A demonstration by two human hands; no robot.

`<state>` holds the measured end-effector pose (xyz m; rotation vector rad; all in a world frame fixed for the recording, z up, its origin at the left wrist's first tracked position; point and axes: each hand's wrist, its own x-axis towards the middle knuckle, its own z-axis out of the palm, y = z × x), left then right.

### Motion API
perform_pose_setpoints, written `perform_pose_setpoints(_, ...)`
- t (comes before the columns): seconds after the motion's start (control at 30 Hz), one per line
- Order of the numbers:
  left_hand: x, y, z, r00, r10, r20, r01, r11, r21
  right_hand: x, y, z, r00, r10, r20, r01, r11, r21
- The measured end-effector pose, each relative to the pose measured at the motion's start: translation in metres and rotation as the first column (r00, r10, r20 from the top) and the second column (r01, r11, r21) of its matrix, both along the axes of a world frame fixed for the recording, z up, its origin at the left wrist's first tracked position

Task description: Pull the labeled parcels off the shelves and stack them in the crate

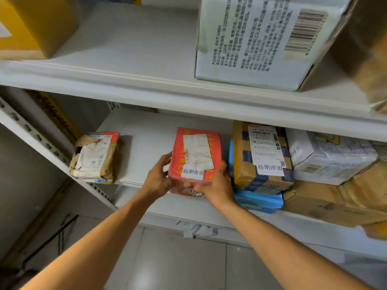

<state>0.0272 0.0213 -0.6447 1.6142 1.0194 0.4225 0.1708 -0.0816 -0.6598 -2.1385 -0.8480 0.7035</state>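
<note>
1. A torn brown taped parcel (95, 156) sits at the white metal shelf's (146, 143) left front corner.
2. My left hand (158, 178) and right hand (215, 185) clamp the red labeled parcel (194, 155) at the shelf's front edge.
3. A brown-and-blue labeled box (261, 162) stands just right.

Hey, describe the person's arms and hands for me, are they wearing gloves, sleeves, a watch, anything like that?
Both forearms are bare right to the bottom edge of the picture, with no sleeve in sight. The left hand and the right hand wear no gloves. No watch, bracelet or ring shows on either, though some fingers are partly hidden.
</note>
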Motion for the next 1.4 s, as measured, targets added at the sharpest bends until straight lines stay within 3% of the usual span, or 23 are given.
perform_pose_setpoints(0.33, -0.034, -0.028, -0.010, 0.999, -0.009, 0.052, 0.008, 1.000, 0.008, -0.040, -0.037, 0.009, 0.999, -0.023, -0.044, 0.027, 0.996, 0.082)
perform_pose_setpoints(0.67, -0.036, 0.000, -0.006, 0.962, -0.223, -0.156, 0.234, 0.971, 0.056, -0.026, -0.035, 0.011, 0.983, 0.051, -0.174, -0.027, 0.991, 0.133)
perform_pose_setpoints(0.8, -0.041, 0.003, -0.015, 0.954, -0.297, -0.050, 0.298, 0.955, 0.016, -0.021, -0.037, 0.002, 0.973, 0.091, -0.211, -0.048, 0.978, 0.203)
perform_pose_setpoints(1.07, -0.051, -0.017, -0.018, 0.967, -0.239, 0.089, 0.243, 0.969, -0.039, -0.032, -0.053, -0.001, 0.955, 0.077, -0.287, 0.005, 0.962, 0.273)
perform_pose_setpoints(1.4, -0.095, -0.095, 0.007, 0.977, -0.201, 0.073, 0.208, 0.973, -0.097, -0.073, -0.130, 0.017, 0.935, 0.076, -0.347, 0.022, 0.963, 0.270)
